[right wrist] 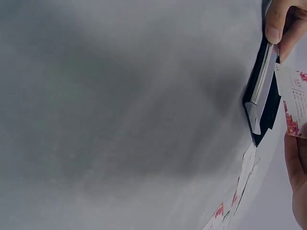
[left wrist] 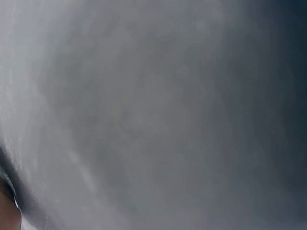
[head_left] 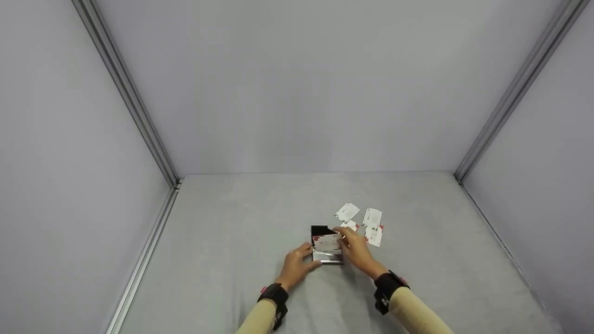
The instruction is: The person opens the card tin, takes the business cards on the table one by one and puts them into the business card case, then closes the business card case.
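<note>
A small card case (head_left: 326, 246) with a black lid and a shiny metal body is steadied on the grey table (head_left: 222, 250) by the left hand (head_left: 297, 265), whose thumb and fingers are curled against its near left edge. A white card (head_left: 327, 241) with red print is pinched by the fingertips of the right hand (head_left: 356, 248) just over the open case. The card is judged light, thin and bendable, best held by its edges; the case looks stiff, smooth and likely slippery. More loose cards (head_left: 366, 221) are scattered just beyond
</note>
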